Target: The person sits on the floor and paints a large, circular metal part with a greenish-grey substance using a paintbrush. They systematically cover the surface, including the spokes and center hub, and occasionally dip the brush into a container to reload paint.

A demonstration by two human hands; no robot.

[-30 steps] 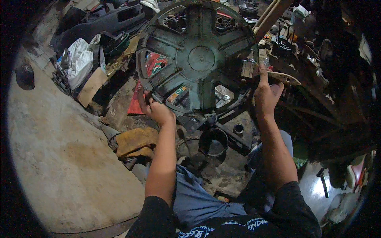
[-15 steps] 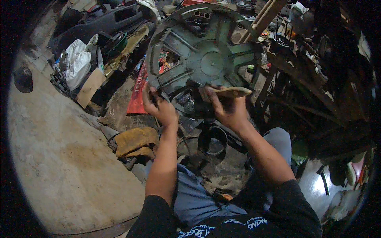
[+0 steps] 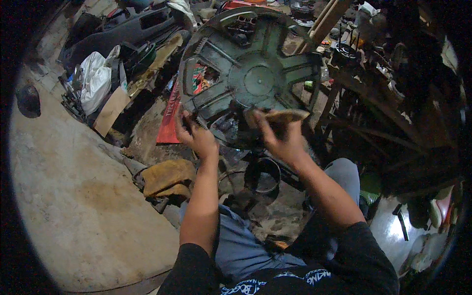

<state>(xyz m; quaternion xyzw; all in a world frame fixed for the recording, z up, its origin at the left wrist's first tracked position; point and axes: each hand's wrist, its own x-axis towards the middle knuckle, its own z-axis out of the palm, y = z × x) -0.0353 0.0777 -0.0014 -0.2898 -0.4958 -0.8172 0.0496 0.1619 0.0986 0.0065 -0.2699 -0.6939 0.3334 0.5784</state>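
A large, round, dark grey-green wheel cover (image 3: 259, 81) with broad spokes and openings is held up in front of me, its inner side facing me. My left hand (image 3: 196, 137) grips its lower left rim, fingers bent around the edge. A brush (image 3: 290, 116) with a pale wooden handle is in my right hand (image 3: 282, 140), fingers closed around it. The handle points right, and the brush head lies against the lower part of the cover, dark and blurred. Part of the brush is hidden by my fingers.
Below the cover, a black bucket (image 3: 263, 175) stands on the dirty floor beside a folded yellow-brown cloth (image 3: 168, 178). A pale slab (image 3: 88, 196) fills the left side. A red box (image 3: 169, 118) lies behind the cover. Dark wooden framing (image 3: 378, 132) and clutter crowd the right.
The wheel cover and my left hand have shifted slightly left. The brush has moved a little left along the cover in my right hand, with motion blur on it.
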